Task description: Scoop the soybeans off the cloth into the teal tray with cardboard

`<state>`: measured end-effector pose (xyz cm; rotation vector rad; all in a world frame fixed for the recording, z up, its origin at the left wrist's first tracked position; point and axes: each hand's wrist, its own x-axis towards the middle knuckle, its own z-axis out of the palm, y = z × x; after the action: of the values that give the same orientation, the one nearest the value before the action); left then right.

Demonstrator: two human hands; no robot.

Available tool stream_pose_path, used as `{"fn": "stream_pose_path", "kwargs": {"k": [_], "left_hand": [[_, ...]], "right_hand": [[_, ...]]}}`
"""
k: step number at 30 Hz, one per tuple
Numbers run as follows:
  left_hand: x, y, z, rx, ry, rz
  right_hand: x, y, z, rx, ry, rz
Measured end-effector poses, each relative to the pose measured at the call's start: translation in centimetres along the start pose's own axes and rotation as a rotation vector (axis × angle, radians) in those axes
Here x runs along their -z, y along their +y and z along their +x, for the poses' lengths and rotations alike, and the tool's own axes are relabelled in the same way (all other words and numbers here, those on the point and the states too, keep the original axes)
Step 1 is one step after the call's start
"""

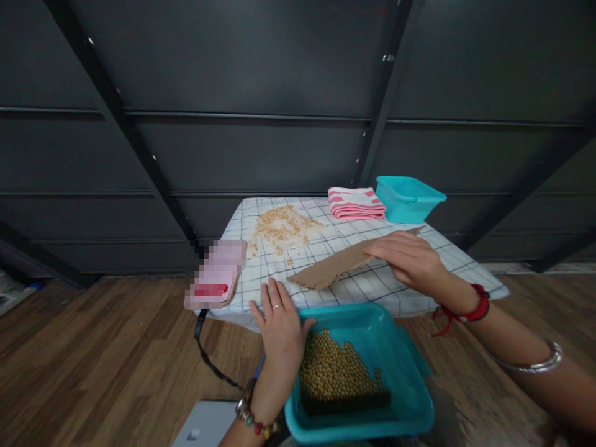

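My right hand [414, 262] grips a flat piece of brown cardboard [333, 266] over the right part of the checked tablecloth, fingers pressed on its far edge. My left hand [282, 326] lies with fingers spread, its fingertips at the cloth's front edge and its thumb at the rim of a teal plastic basin [410, 379]. Many round, tan soybeans [338, 372] fill the left part of this basin, which sits below the table's front edge. More pale beans [284, 226] are scattered in a loose patch at the back left of the cloth, apart from the cardboard.
A pink phone [218, 270] lies at the table's left edge, a black strap [205, 354] hanging from it. At the back right are a folded pink-and-white towel [356, 203] and a smaller turquoise tub [407, 202]. A grey laptop-like object [205, 425] is low at left. Dark panels stand behind.
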<state>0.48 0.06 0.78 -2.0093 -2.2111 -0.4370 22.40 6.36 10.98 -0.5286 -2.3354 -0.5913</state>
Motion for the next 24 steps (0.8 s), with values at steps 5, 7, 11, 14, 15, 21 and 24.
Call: {"fn": "stream_pose_path", "kwargs": {"k": [5, 7, 11, 14, 15, 21, 24], "left_hand": [[0.1, -0.1, 0.0, -0.001, 0.005, -0.004], [0.1, -0.1, 0.0, -0.008, 0.005, -0.003], [0.0, -0.1, 0.0, -0.014, 0.013, -0.008], [-0.1, -0.2, 0.0, -0.01, 0.014, -0.017], [-0.2, -0.2, 0.0, -0.012, 0.018, -0.02], [-0.3, -0.2, -0.1, -0.016, 0.02, -0.02], [-0.1, -0.2, -0.1, -0.016, 0.007, -0.013]], "right_hand": [[-0.7, 0.1, 0.1, -0.017, 0.002, 0.025], [-0.7, 0.1, 0.1, -0.006, 0.0, 0.038], [-0.1, 0.2, 0.0, 0.004, -0.015, 0.036], [0.5, 0.2, -0.3, -0.007, -0.032, 0.029], [0.7, 0.2, -0.4, -0.007, -0.032, 0.027], [1.1, 0.1, -0.7, 0.015, -0.033, 0.021], [1.1, 0.1, -0.8, 0.001, -0.036, 0.019]]}}
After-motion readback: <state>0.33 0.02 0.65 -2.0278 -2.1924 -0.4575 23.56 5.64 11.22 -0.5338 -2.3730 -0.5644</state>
